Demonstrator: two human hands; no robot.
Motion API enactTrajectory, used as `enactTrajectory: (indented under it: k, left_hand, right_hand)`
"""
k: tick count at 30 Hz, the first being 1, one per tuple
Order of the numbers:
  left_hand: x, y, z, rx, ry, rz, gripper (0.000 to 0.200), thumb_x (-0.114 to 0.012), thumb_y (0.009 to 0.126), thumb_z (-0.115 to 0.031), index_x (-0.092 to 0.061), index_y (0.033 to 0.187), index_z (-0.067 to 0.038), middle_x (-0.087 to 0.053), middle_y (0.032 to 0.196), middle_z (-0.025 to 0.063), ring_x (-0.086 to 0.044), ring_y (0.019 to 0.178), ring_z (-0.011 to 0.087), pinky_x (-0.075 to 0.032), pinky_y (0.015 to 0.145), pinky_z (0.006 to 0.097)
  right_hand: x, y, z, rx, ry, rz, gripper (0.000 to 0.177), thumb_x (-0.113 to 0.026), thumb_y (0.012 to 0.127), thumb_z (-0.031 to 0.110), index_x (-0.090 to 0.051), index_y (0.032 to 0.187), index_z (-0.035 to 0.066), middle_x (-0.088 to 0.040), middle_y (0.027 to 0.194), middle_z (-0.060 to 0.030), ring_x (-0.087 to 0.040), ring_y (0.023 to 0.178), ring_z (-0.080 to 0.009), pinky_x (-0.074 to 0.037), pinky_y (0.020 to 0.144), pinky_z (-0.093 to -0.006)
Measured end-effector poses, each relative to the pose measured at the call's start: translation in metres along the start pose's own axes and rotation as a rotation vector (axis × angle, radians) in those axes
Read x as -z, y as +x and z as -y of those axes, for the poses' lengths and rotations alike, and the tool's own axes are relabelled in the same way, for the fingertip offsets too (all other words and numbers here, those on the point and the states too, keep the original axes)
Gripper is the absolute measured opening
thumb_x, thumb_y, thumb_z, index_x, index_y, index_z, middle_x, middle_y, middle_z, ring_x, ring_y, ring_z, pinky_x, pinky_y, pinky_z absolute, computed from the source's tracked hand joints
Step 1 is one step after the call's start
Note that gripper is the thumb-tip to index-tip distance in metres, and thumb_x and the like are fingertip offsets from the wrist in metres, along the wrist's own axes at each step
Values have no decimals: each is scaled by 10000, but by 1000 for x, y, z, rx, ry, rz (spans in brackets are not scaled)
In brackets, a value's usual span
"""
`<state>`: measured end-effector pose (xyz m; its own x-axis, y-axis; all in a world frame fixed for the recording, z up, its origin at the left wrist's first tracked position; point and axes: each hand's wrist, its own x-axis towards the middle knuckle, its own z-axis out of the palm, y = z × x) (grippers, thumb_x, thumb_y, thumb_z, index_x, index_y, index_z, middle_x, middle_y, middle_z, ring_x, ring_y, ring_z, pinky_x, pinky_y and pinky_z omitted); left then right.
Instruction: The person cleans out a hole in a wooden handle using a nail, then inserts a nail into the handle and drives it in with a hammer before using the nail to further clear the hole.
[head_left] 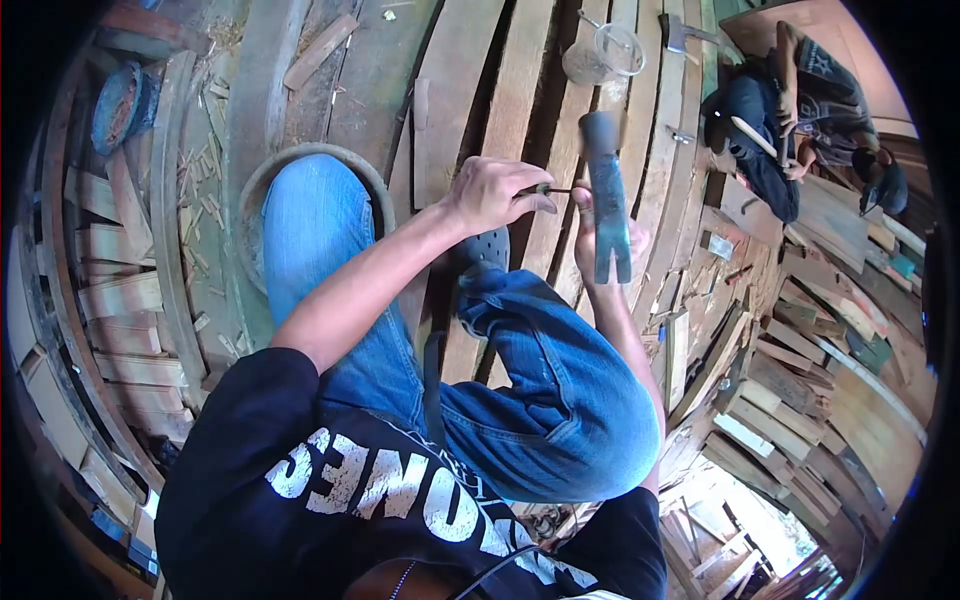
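My left hand (492,195) reaches in from the left, fingers closed in a pinch on a thin dark rod (560,190) with a greenish thicker end near the fingertips. The rod points right, toward the thumb of my right hand (612,235). That hand is closed beneath a claw hammer (610,205), whose worn metal head lies lengthwise in front of it, claw toward me. The hammer's handle is hidden below the head, and most of the right fingers are covered by it. Both hands are above the wooden slats (520,90), beyond my bent knees.
Clear plastic cups (618,50) and a small axe (680,35) lie on the slats. Another person (800,110) sits at the upper right holding a pale wooden stick (752,135). Wood offcuts (780,400) pile up at right; a round basin rim (255,200) surrounds my left knee.
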<state>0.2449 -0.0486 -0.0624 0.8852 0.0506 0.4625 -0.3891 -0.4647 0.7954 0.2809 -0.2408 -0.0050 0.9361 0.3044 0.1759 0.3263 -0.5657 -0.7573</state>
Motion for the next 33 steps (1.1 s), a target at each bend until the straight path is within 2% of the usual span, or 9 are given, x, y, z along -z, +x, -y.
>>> enactTrajectory:
  k: [4, 5, 9, 12, 21, 27, 29, 32, 33]
  left_hand:
    - [8, 4, -3, 73, 14, -17, 312, -776, 777, -333, -700, 958, -90, -720, 886, 103, -700, 786, 298, -555, 676, 380]
    - [9, 4, -3, 107, 33, 14, 307, -776, 778, -331, -703, 960, -95, -719, 882, 103, -699, 783, 298, -554, 676, 379]
    - [15, 12, -10, 230, -8, -37, 293, -773, 782, -323, -710, 968, -106, -716, 865, 104, -697, 782, 297, -551, 678, 374]
    - [17, 13, -7, 189, -32, -40, 283, -761, 798, -317, -712, 979, -104, -715, 859, 109, -697, 783, 301, -550, 680, 374]
    - [14, 9, -4, 165, -67, -29, 183, -741, 799, -203, -725, 959, -116, -707, 841, 104, -689, 768, 309, -552, 674, 381]
    - [6, 6, 0, 139, -101, -119, 127, -737, 796, -169, -736, 901, -98, -717, 871, 94, -696, 763, 294, -564, 662, 356]
    - [8, 7, -1, 129, -69, -131, 127, -740, 809, -184, -748, 881, -79, -733, 917, 76, -715, 801, 260, -574, 683, 333]
    - [0, 6, 10, 64, -104, -236, 137, -741, 816, -180, -752, 880, -60, -739, 929, 79, -723, 821, 236, -581, 703, 316]
    - [0, 5, 10, 67, -108, -233, 137, -741, 816, -180, -752, 880, -60, -739, 929, 79, -723, 821, 236, -581, 703, 316]
  right_hand:
    - [-4, 4, 7, 46, 214, 16, 245, -667, 737, -47, -722, 972, -7, -665, 724, -13, -589, 680, -48, -497, 635, -227]
    - [-2, 7, 13, 84, 184, 9, 143, -672, 826, 29, -747, 946, 3, -621, 657, 28, -535, 598, -39, -418, 529, -227]
    - [0, 9, 20, 28, 205, 69, 193, -662, 792, 3, -737, 969, -8, -565, 632, 35, -503, 583, -36, -406, 525, -224]
    - [0, 13, 26, 114, 68, 72, 396, -566, 683, -93, -740, 1018, 27, -722, 755, -99, -657, 651, -72, -512, 610, -226]
    - [-1, 25, 35, 196, 8, 67, 344, -593, 684, -105, -755, 950, 41, -731, 777, -107, -698, 629, -130, -520, 581, -243]
    - [0, 23, 38, 182, -18, 65, 326, -642, 742, -33, -747, 1028, 82, -727, 754, -109, -704, 638, -142, -521, 579, -263]
    - [12, 21, 52, -171, 12, 144, 405, -662, 762, -4, -703, 1154, 89, -680, 646, -66, -651, 572, -121, -500, 560, -257]
    - [32, 27, 57, 252, -145, 24, 290, -748, 844, 160, -687, 1110, 61, -626, 694, 26, -496, 583, -45, -443, 572, -230]
    - [46, 25, 67, 12, -38, 124, 232, -724, 879, 189, -687, 1058, 47, -641, 733, 23, -502, 601, -44, -444, 584, -234]
